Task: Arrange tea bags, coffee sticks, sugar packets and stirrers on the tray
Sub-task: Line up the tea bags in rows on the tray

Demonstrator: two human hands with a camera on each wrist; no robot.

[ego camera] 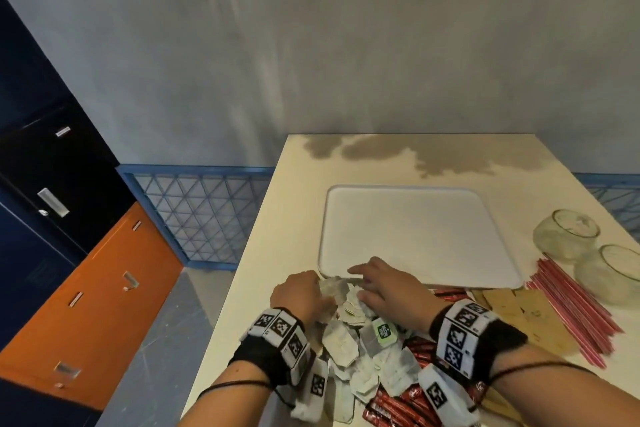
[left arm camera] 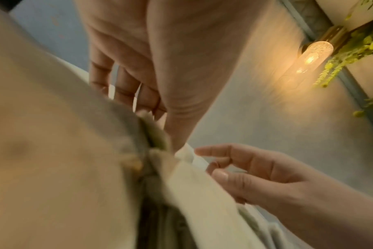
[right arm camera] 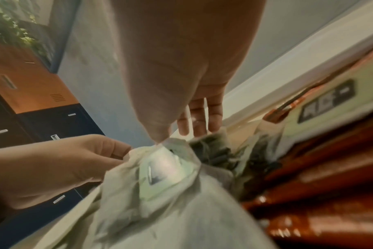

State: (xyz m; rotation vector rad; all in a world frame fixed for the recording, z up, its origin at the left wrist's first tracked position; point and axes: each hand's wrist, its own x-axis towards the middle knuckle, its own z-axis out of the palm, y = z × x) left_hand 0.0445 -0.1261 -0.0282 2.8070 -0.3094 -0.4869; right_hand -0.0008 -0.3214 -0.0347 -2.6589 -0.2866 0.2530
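now your left hand [ego camera: 300, 293] pinches a tea bag [ego camera: 333, 287] from the pile at the table's near edge. your right hand [ego camera: 388, 289] lies beside it with relaxed fingers on the tea bags, holding none.

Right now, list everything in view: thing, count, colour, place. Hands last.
tray: one, white, bare, mid-table.
tea bags: a pile, uncounted, pale, at the table's near edge in front of the tray.
coffee sticks: several, red, under and right of the tea bags.
sugar packets: a few, tan, right of the pile.
stirrers: a bundle, pink, right of the packets.
glass jars: two, clear, far right.
table: one, cream, stained.
lockers: orange and dark blue, left.
left hand: pinching a tea bag.
right hand: in the pile; hold unclear.
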